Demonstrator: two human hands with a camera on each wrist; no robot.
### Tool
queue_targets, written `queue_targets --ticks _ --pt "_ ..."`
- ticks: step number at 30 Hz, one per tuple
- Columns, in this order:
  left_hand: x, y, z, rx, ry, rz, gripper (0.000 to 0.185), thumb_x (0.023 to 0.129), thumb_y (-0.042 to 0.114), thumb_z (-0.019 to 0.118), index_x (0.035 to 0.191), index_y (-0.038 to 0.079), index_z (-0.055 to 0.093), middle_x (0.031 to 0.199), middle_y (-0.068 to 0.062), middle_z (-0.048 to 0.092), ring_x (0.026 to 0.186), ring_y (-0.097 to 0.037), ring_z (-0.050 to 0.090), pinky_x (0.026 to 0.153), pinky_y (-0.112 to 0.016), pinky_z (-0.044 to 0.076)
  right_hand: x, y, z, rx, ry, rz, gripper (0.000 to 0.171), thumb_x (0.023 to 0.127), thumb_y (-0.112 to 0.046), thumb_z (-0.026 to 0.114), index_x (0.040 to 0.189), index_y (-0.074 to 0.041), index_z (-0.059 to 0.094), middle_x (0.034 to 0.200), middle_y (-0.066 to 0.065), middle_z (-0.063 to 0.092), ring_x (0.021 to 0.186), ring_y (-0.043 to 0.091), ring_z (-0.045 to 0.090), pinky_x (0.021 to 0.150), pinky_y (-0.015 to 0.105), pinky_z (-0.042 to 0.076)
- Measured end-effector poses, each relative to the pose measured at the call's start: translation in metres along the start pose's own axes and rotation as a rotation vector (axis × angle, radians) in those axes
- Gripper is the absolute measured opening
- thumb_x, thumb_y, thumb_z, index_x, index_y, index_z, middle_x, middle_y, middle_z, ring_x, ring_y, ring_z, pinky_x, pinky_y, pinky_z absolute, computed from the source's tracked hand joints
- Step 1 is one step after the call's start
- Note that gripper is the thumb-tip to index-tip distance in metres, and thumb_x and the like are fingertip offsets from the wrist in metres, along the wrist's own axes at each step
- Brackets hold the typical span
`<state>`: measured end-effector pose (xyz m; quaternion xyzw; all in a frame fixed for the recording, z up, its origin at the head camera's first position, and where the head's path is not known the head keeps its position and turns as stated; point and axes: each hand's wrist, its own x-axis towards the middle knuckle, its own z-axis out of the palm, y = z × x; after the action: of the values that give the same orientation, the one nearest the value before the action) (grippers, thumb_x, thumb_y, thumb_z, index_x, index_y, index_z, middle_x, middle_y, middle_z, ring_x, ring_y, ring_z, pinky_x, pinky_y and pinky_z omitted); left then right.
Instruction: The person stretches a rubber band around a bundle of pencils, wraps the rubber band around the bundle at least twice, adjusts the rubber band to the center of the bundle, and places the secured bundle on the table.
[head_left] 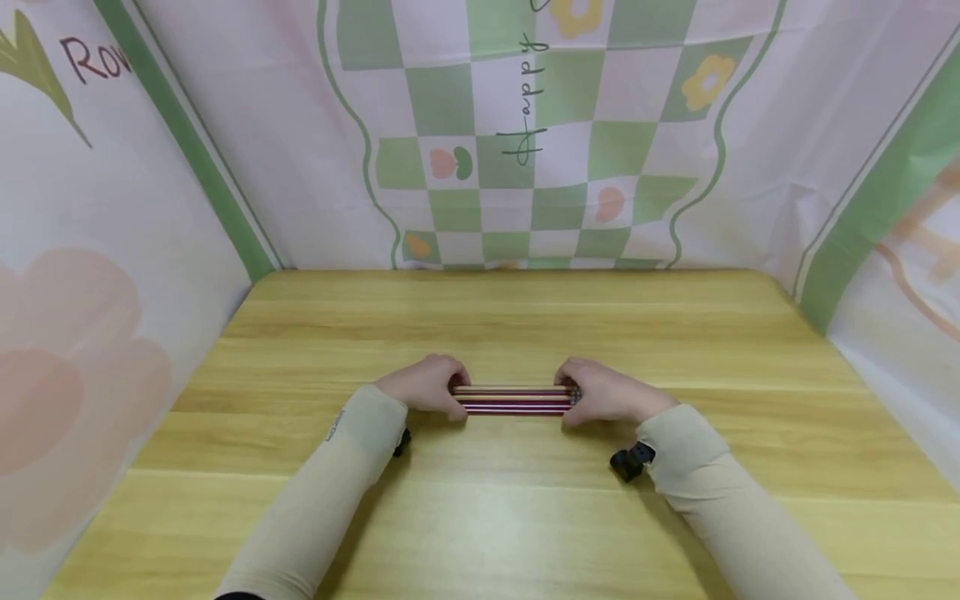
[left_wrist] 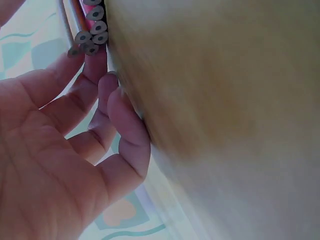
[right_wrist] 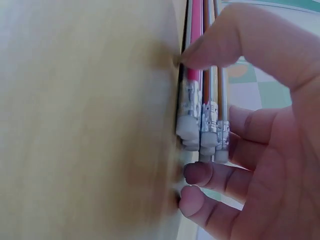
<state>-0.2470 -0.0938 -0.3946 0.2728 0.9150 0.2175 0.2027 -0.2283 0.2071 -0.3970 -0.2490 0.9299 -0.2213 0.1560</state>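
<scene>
Slim pink, brown and silvery pencils (head_left: 516, 402) form one bundle midway across the yellow wood-grain bench (head_left: 495, 508), white erasers (right_wrist: 209, 139) rightward. You can count at least seven grey ends (left_wrist: 100, 38) leftward; overlap and cropping hide the total. Your left hand (head_left: 427, 385) and right hand (head_left: 609, 392) each pinch one end, fingers far, thumb near.

Smooth pencils (head_left: 516, 407) with shiny metal ferrules (right_wrist: 191, 100) and matt erasers (right_wrist: 188, 128), glossy wood-grain tabletop (head_left: 498, 517), matt cloth sleeves (head_left: 318, 496).
</scene>
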Motion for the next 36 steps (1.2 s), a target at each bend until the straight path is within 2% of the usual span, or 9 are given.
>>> queue_targets --ticks 6,12,21,26,29,36 --pt "0.001 0.000 0.000 -0.010 0.005 -0.004 0.032 0.071 0.017 0.078 0.100 0.011 0.067 0.092 0.001 0.059 0.082 -0.013 0.050 0.072 -0.026 0.044 0.002 -0.003 0.000 -0.023 0.020 -0.015 0.051 0.068 -0.019 0.079 0.113 -0.001 0.061 0.103 0.007 0.062 0.092 0.020 0.055 0.085 0.038 0.046" --pt "0.001 0.001 0.001 -0.006 -0.007 -0.021 0.028 0.073 0.016 0.078 0.097 0.012 0.066 0.088 0.002 0.059 0.078 -0.012 0.049 0.069 -0.026 0.043 0.002 -0.005 -0.001 -0.024 0.012 -0.009 0.048 0.067 -0.017 0.079 0.110 -0.002 0.061 0.098 0.004 0.062 0.087 0.018 0.054 0.081 0.035 0.045" --pt "0.002 0.004 0.002 0.038 -0.028 -0.037 0.021 0.075 0.020 0.077 0.088 0.012 0.063 0.078 0.003 0.051 0.070 -0.012 0.045 0.062 -0.026 0.038 0.002 -0.013 -0.001 -0.078 -0.040 -0.009 0.035 0.075 -0.015 0.076 0.106 -0.002 0.065 0.096 0.005 0.063 0.083 0.018 0.052 0.075 0.035 0.045" --pt "0.001 0.005 0.004 0.053 -0.023 -0.037 0.020 0.077 0.022 0.078 0.084 0.012 0.062 0.073 0.004 0.047 0.067 -0.011 0.043 0.060 -0.026 0.036 0.003 -0.016 0.000 -0.100 -0.038 -0.024 0.019 0.073 -0.013 0.074 0.086 -0.008 0.062 0.076 0.000 0.051 0.069 0.015 0.043 0.064 0.030 0.036" --pt "0.001 0.006 0.005 0.064 -0.013 -0.030 0.019 0.077 0.023 0.078 0.083 0.013 0.062 0.071 0.005 0.047 0.065 -0.010 0.042 0.059 -0.025 0.036 0.004 -0.018 0.001 -0.109 -0.038 -0.026 0.019 0.071 -0.011 0.073 0.075 -0.012 0.054 0.068 -0.002 0.042 0.063 0.013 0.039 0.059 0.028 0.031" --pt "0.001 0.013 0.007 0.061 -0.022 0.001 0.023 0.080 0.020 0.073 0.069 0.016 0.053 0.061 0.006 0.040 0.054 -0.008 0.037 0.053 -0.024 0.033 0.005 -0.020 0.002 -0.117 -0.058 -0.020 0.023 0.075 -0.007 0.067 0.068 -0.015 0.047 0.064 -0.004 0.037 0.059 0.012 0.037 0.056 0.026 0.030"
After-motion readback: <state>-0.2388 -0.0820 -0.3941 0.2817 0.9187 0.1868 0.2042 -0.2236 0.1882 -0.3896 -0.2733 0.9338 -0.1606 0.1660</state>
